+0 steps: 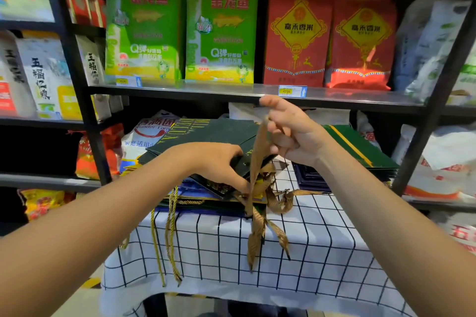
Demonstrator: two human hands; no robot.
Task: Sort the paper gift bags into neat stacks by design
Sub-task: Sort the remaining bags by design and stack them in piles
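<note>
Left hand [219,162] grips the near edge of the top green bag [206,136] on the mixed pile, on the checked cloth [309,252]. Right hand [291,134] pinches its ribbon [260,152], lifted. Best to free the tangled handles first, then slide the bag toward the green stack [360,149] at right

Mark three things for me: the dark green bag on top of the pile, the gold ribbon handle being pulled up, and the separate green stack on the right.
dark green bag [206,134], head view, its flat top face.
gold ribbon handle [258,152], head view, the taut strip below the right hand.
green stack [360,147], head view, its top bag.
</note>
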